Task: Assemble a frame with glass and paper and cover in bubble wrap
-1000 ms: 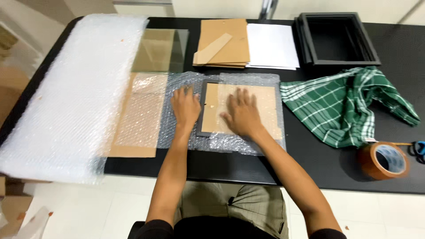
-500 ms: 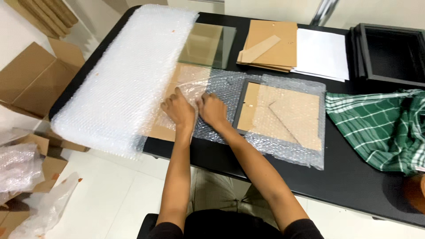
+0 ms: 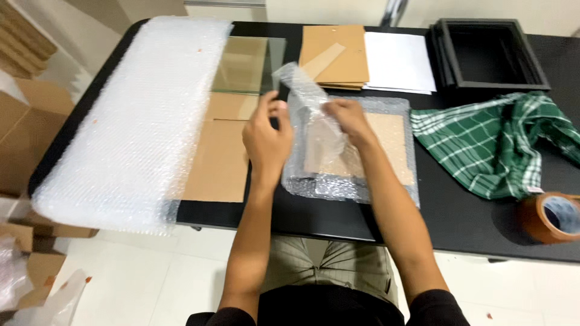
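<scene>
Both my hands lift the left flap of a clear bubble wrap sheet (image 3: 314,115) up and over a flat brown board (image 3: 389,142) that lies on the sheet's lower layer. My left hand (image 3: 266,142) pinches the flap's near edge; my right hand (image 3: 344,118) grips it further right. The wrap rests on the black table (image 3: 459,223). A bare brown cardboard sheet (image 3: 220,160) lies just left of my left hand.
A wide bubble wrap roll (image 3: 133,121) covers the table's left side. A glass pane (image 3: 248,63), brown boards (image 3: 335,54), white paper (image 3: 399,60) and black frames (image 3: 492,54) line the far edge. A green checked cloth (image 3: 495,142) and brown tape roll (image 3: 553,217) sit right. Cardboard boxes (image 3: 24,130) stand on the floor left.
My hands went from pressing flat on the wrapped board, to the wrap's left edge, and now hold that flap raised and folded rightward, uncovering the cardboard sheet beneath.
</scene>
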